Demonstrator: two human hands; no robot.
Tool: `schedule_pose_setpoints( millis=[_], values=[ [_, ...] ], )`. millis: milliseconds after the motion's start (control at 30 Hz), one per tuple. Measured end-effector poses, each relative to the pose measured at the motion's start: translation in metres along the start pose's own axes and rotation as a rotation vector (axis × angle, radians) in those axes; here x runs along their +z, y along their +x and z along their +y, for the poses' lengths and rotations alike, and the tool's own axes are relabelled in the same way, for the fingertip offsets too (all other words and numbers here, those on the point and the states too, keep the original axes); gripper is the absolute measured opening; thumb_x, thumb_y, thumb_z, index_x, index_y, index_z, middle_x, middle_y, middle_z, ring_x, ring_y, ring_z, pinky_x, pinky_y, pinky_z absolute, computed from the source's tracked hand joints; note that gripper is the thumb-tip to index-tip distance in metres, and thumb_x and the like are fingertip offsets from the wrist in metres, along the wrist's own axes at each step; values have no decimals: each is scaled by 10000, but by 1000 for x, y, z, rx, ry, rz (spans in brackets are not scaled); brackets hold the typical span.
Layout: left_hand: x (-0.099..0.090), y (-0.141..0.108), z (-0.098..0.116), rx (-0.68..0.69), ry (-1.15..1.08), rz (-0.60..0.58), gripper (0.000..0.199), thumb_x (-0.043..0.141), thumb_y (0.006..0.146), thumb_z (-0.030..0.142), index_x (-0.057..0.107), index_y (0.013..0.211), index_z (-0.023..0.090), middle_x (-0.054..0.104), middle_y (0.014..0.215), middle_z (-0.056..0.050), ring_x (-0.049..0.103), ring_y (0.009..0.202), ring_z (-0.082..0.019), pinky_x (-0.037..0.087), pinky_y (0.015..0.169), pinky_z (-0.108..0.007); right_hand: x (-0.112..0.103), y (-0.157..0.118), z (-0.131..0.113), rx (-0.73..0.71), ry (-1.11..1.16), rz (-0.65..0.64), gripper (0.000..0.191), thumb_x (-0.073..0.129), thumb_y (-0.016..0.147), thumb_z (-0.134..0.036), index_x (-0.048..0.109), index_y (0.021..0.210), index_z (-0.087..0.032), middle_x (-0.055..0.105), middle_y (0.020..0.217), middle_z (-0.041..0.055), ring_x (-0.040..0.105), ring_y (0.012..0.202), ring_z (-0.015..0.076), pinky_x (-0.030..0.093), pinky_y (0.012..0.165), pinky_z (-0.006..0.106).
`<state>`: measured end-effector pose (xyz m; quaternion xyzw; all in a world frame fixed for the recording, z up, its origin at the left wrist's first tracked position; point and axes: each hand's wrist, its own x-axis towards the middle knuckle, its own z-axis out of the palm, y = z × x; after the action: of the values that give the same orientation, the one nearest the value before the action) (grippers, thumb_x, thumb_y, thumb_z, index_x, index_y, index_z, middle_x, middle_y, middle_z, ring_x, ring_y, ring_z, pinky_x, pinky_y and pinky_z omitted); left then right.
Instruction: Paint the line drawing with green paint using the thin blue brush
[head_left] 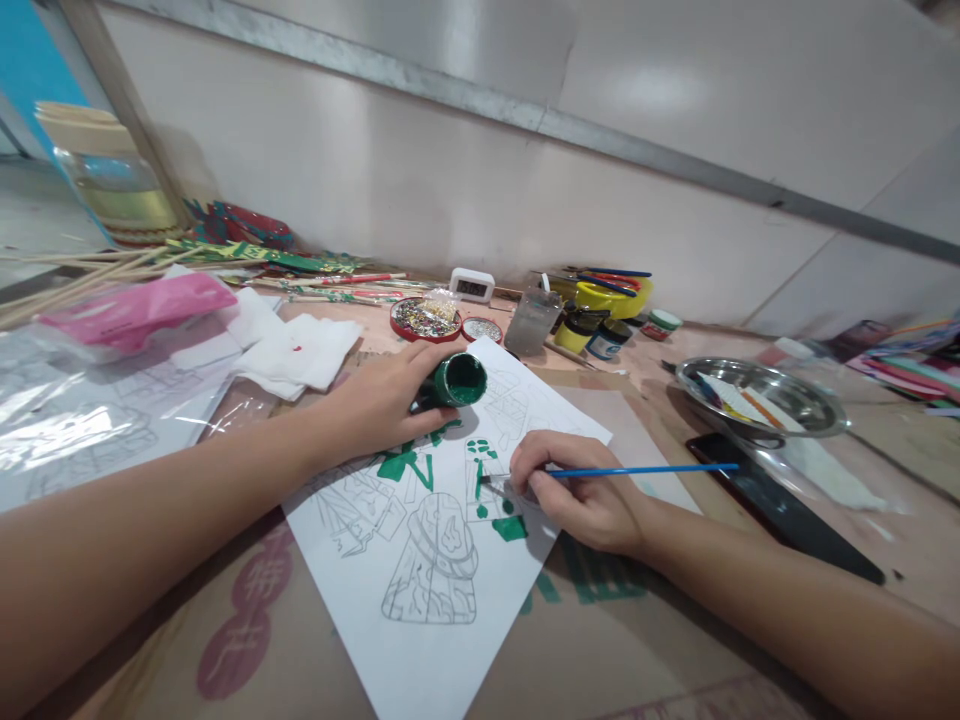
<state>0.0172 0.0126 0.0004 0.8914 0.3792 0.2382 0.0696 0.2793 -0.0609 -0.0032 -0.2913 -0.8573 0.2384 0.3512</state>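
My left hand [390, 395] is wrapped round a jar of green paint [463, 380], tipped so its open mouth faces me, over the upper part of a white sheet of paper [427, 680]. Between the thumb and fingers of my right hand [577, 490] is a thin paintbrush [637, 469] with a blue handle. The bristles are at a green stroke in the middle of the sheet. Pencil outlines cover the paper, among them a bell-like shape [435, 565] near its lower half. Several patches of green paint [510, 528] lie beside the brush tip and below the jar.
Behind the sheet stand a red dish of sequins [426, 318], a small white clock [472, 285], a cup of cloudy water [531, 322] and paint jars [609, 340]. Right are a metal bowl [825, 415] and a black phone [787, 520]. Left lie tissues [300, 350] and a pink packet [142, 310].
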Motion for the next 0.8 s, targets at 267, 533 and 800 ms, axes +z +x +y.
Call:
schedule_pose_setpoints(
  millis=[267, 533, 800],
  values=[
    [-1, 0, 0, 8, 4, 1, 684, 639, 926, 437, 378, 1524, 232, 582, 1432, -132, 618, 1239, -324, 505, 1001, -444, -1, 0, -3, -77, 56, -96, 183, 469, 795, -87, 622, 773, -184, 673, 686, 26, 616, 583, 140, 509, 565, 247],
    [-1, 0, 1, 0, 3, 0, 681, 636, 930, 449, 375, 1525, 242, 580, 1434, -131, 629, 1219, -326, 511, 983, -450, -1, 0, -1, -2, 30, -23, 193, 471, 820, -84, 632, 781, -182, 665, 697, 23, 600, 579, 134, 497, 553, 240],
    [-1, 0, 1, 9, 4, 1, 674, 642, 927, 425, 381, 1518, 233, 591, 1421, -134, 623, 1224, -316, 505, 997, -440, -2, 0, -3, -93, 68, -110, 193, 474, 806, -73, 630, 783, -184, 683, 712, 32, 631, 616, 142, 525, 587, 251]
  ],
)
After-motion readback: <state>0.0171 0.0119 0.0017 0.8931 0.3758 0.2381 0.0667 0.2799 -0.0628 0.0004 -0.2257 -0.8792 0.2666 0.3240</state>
